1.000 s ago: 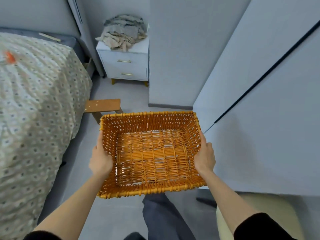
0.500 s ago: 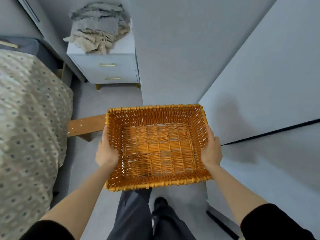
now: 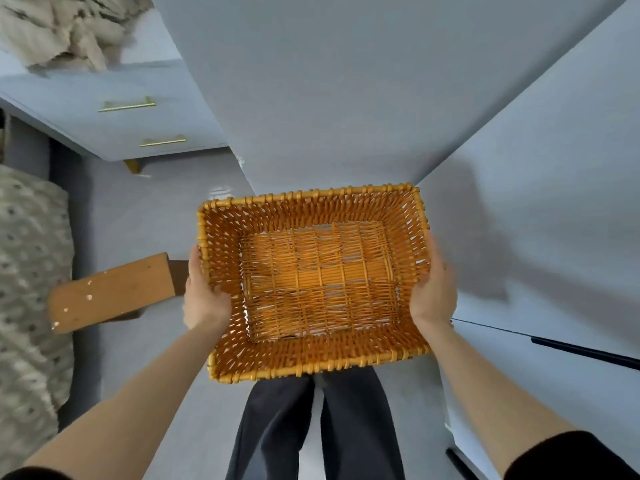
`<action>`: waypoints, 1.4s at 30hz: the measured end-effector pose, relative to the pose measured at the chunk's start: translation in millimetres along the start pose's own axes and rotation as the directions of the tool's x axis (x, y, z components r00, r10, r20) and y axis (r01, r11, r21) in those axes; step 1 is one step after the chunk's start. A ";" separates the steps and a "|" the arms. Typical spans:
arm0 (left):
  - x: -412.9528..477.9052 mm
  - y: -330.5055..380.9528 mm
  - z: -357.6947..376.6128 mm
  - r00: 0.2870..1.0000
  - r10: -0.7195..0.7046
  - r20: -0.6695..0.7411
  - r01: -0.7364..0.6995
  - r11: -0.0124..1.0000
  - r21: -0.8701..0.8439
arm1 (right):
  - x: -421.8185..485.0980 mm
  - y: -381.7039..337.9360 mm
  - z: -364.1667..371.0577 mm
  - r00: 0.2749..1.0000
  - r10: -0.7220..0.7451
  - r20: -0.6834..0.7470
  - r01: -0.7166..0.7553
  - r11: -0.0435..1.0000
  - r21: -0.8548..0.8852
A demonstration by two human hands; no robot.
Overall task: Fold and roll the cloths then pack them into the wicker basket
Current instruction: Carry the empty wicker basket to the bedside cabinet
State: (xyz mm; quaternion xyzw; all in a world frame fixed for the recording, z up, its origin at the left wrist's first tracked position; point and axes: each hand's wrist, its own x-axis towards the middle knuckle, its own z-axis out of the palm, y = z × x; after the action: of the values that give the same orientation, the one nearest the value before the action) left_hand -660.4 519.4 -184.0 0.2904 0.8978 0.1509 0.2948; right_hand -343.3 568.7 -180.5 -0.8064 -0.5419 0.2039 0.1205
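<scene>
I carry an orange wicker basket (image 3: 313, 206) in front of me, above the floor, with nothing inside it. My left hand (image 3: 204, 296) grips its left wall, thumb over the rim. My right hand (image 3: 433, 289) grips its right wall the same way. A heap of beige and grey cloths (image 3: 59, 29) lies on top of the white nightstand (image 3: 114, 126) at the upper left, well away from the basket.
A bed with a patterned cover (image 3: 27, 289) runs along the left edge. A low wooden stool (image 3: 110, 292) stands on the grey floor between bed and basket. White wardrobe panels (image 3: 519, 168) fill the right side. My dark trouser legs (image 3: 311, 427) show below the basket.
The view has moved forward and tipped down; the nightstand and cloths have come closer and slid to the upper left. Both hands keep the same hold on the basket.
</scene>
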 end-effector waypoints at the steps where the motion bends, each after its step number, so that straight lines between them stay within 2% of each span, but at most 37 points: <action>1: 11.9 -2.6 17.9 1.000 -0.004 0.003 0.004 1.000 -0.002 | 9.9 7.3 15.1 1.000 0.002 -0.003 -0.002 1.000 0.008; 9: 90.7 -27.7 155.6 1.000 0.002 0.022 -0.002 1.000 0.001 | 79.0 69.0 134.7 1.000 -0.026 -0.007 0.026 0.995 0.101; 19: 143.0 -61.9 266.4 1.000 -0.023 0.019 0.023 0.999 0.025 | 129.1 128.4 236.7 0.998 -0.044 0.038 0.039 0.992 0.117; 31: 190.6 -73.1 306.4 0.995 0.101 0.020 -0.102 0.993 0.059 | 158.9 139.9 299.2 0.999 -0.022 0.049 0.018 0.995 0.094; 38: 196.1 -77.1 311.5 0.995 0.092 0.025 -0.093 0.993 0.067 | 163.7 133.3 306.9 0.998 0.001 0.061 -0.009 0.992 0.123; 42: 193.6 -71.6 310.7 0.997 0.037 0.068 -0.039 0.999 0.024 | 169.0 134.6 305.0 0.990 0.008 0.144 -0.018 0.998 0.064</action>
State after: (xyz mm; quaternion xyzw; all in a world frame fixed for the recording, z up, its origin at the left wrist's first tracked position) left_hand -627.1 612.3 -543.8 0.3160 0.8835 0.1352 0.3184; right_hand -316.7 664.9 -540.8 -0.7888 -0.5369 0.2798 0.1058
